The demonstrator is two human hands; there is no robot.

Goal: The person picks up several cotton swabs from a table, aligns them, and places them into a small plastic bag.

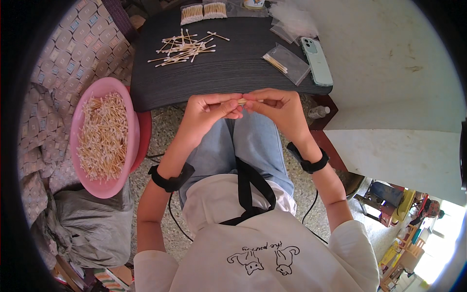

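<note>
Just off the table's front edge, my left hand [210, 108] and my right hand [277, 104] meet with fingers pinched together. Between their fingertips is a small bunch of cotton swabs [242, 101], mostly covered by the fingers. Beyond them on the dark table [243, 73] lies a loose pile of cotton swabs [187, 48]. To the right of that pile, a clear plastic bag [293, 65] has a few swabs [275, 63] in it. Two packed bundles of swabs [203, 13] sit at the table's far edge.
At the left, a pink basin [76, 141] full of cotton swabs rests on something red. A pale green phone [317, 61] lies at the table's right end, with a stack of clear bags [294, 19] behind it. A white wall [389, 73] borders the right side. A bottle [318, 112] stands below the table.
</note>
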